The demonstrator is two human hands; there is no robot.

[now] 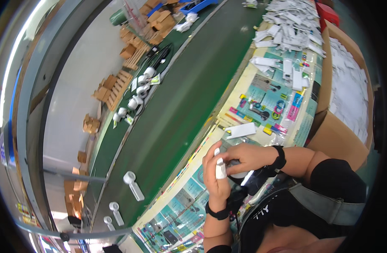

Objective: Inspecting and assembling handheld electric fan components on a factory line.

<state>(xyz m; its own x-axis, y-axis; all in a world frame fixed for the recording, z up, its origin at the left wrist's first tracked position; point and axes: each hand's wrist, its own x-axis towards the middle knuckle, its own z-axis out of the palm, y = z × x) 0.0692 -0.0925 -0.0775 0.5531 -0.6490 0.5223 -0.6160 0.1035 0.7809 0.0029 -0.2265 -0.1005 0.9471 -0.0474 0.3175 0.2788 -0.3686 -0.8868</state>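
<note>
My left hand (215, 179) is closed around a small white plastic piece (220, 169), held upright above the table's near edge. Beside it, my right hand (250, 157) has its fingers bent in against that piece and the left hand. Under the right fingers shows part of a rounded grey shape, mostly hidden, so its kind is unclear. Just beyond the hands, a long white plastic casing part (240, 130) lies on the table. Both wrists wear black bands.
A printed sheet under clear film covers the worktable (227, 110). White casing parts (292, 25) pile up at its far end. An open carton (324, 135) of white pieces stands right. Along the left runs a green conveyor belt (176, 92) carrying white round-headed pieces with handles (133, 185).
</note>
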